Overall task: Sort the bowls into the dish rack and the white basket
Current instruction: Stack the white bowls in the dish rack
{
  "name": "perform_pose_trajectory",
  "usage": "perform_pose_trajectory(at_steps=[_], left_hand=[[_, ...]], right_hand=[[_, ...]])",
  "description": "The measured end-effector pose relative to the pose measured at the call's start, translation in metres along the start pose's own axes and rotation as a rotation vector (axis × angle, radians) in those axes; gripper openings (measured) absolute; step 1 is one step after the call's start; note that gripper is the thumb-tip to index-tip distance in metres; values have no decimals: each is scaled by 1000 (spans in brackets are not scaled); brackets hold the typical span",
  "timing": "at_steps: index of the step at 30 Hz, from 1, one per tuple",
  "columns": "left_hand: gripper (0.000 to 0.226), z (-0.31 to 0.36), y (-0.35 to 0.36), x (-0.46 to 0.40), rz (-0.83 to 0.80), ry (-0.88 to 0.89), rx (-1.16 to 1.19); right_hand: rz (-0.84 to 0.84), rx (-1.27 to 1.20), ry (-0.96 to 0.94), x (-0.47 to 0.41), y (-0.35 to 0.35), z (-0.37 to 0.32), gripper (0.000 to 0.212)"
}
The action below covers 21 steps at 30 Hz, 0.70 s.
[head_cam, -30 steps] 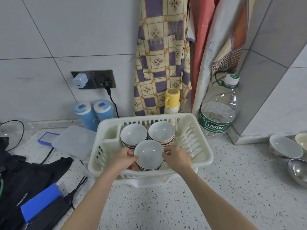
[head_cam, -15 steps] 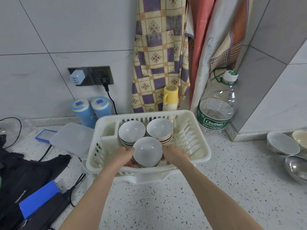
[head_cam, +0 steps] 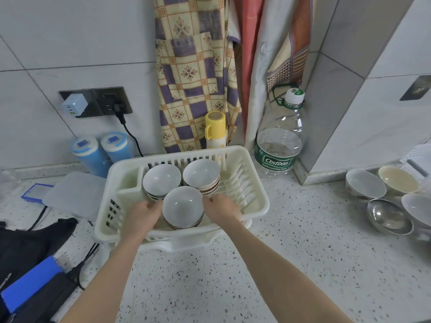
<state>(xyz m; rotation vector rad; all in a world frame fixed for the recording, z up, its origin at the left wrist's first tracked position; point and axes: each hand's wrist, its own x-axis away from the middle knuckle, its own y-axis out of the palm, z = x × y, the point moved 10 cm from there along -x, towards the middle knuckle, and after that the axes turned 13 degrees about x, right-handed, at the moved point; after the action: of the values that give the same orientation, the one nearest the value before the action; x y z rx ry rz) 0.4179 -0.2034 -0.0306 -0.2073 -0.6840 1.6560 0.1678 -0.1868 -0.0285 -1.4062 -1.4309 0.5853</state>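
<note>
Tiled kitchen corner, grey wall tiles, speckled terrazzo tabletop (head_cam: 291,241). Patterned aprons (head_cam: 193,73) hang on wall behind work area.

White dish rack (head_cam: 261,207) sits centre of tabletop, on a drip tray. Inside: three stacks of white bowls. Rear-left stack (head_cam: 161,180) and rear-right stack (head_cam: 201,174) stand side by side, touching or nearly so. Front stack (head_cam: 182,207) sits at near wall of rack, in front of and between the other two.

Left hand (head_cam: 144,215) grips left side of front stack, fingers curled round it. Right hand (head_cam: 221,209) grips right side likewise, fingers curled at rim. Whether stack rests on rack floor or is slightly raised: cannot tell.

Right edge of tabletop, well apart from rack: loose bowls not yet sorted, i.e. a white bowl (head_cam: 365,184), a cream bowl (head_cam: 397,179), a steel bowl (head_cam: 388,216), one more white bowl (head_cam: 418,209) partly cut off by frame edge.

Other items: large water bottle (head_cam: 278,145) just right of rack, against wall; yellow-capped flask (head_cam: 215,129) behind rack; two blue-lidded containers (head_cam: 102,150) rear left; translucent lid (head_cam: 72,193) beside rack, left; wall socket w/ charger (head_cam: 74,105); black bag (head_cam: 28,248) and blue-black device (head_cam: 32,283) at near left.
</note>
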Motion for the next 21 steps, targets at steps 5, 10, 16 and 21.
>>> perform_pose_trajectory(at_steps=[5, 10, 16, 21], left_hand=[[26, 20, -28, 28, 305, 213, 43], [24, 24, -36, 52, 425, 289, 357], [17, 49, 31, 127, 482, 339, 663], [36, 72, 175, 189, 346, 219, 760]], right_hand=[[236, -357, -140, 19, -30, 4, 26], [-35, -818, -309, 34, -52, 29, 21], [81, -997, -143, 47, -94, 163, 21], [95, -1030, -2, 64, -115, 291, 22]])
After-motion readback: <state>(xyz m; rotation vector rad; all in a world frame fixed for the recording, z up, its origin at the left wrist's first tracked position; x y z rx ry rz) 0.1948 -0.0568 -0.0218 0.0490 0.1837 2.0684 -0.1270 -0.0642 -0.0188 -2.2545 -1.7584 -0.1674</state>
